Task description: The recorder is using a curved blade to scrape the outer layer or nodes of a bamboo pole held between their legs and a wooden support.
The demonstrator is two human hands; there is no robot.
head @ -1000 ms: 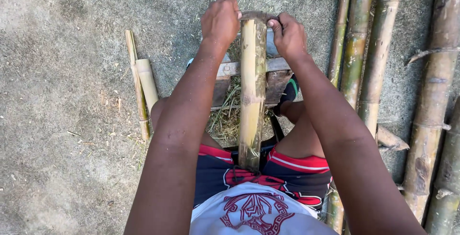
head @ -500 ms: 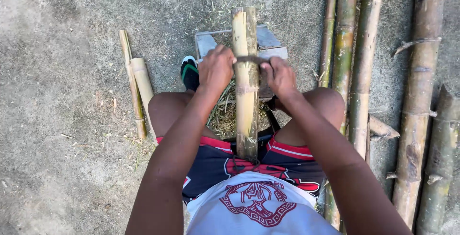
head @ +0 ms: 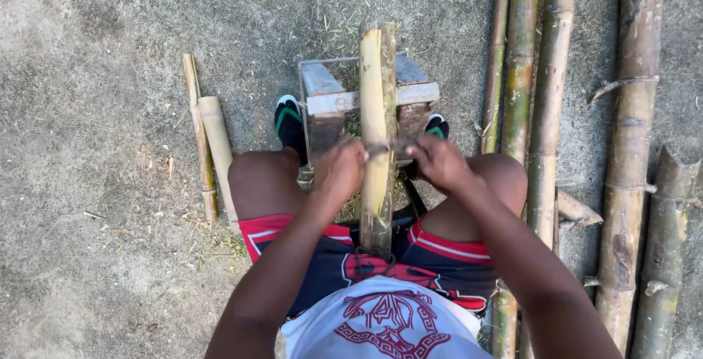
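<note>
**Both hands on the blade, bamboo between the knees**

I'm looking straight down at a seated person, and the split bamboo (head: 378, 132) runs right up the middle of the view. Its near end sits at the lap, between the thighs; its far end lies over a small metal stand (head: 333, 89) and sticks out past it. The cut face is pale yellow and turned up toward me.

The left hand (head: 340, 172) is clenched just left of the bamboo. The right hand (head: 439, 163) is clenched just right of it. Between them a thin dark blade (head: 388, 149) lies crosswise on the bamboo, and each fist grips one end of it. I can't make out any handles; the fingers cover them.

Both forearms reach in from the bottom edge. The knees are spread either side of the stand, and two feet in black sandals (head: 290, 121) rest on the ground beside its legs. Dry shavings (head: 350, 205) lie under the stand.

On the left, two short bamboo pieces (head: 212, 146) lie side by side on the concrete ground (head: 95, 183), touching, well apart from the hands. On the right, several long green and brown poles (head: 545, 110) lie parallel, the nearest one touching the right knee.
</note>
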